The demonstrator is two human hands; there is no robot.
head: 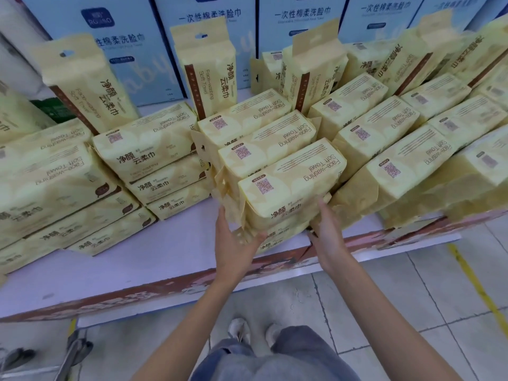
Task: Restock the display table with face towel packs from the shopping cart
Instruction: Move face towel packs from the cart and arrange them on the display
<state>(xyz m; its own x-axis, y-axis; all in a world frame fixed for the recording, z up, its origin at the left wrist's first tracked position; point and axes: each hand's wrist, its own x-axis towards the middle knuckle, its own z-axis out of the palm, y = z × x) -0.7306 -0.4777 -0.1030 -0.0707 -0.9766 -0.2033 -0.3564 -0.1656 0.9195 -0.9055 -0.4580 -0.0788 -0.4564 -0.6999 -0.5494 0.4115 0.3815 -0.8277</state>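
Note:
Yellow face towel packs cover the display table (154, 259) in stacks and rows. At the front centre stands a stack of packs (286, 188), stepped back towards the rear. My left hand (233, 237) lies against the left end of that stack, fingers fairly straight on the crumpled hanging flaps. My right hand (328, 229) presses flat against the stack's right end, low down. Both hands flank the lowest packs of the stack. The shopping cart shows only as a metal part (74, 350) at the bottom left.
Upright packs (209, 67) and tall light blue boxes (115, 37) line the back of the table. More stacks sit at the left (55, 193) and right (398, 166). The table's worn red front edge (137, 295) runs across; a yellow line (475, 281) marks the tiled floor.

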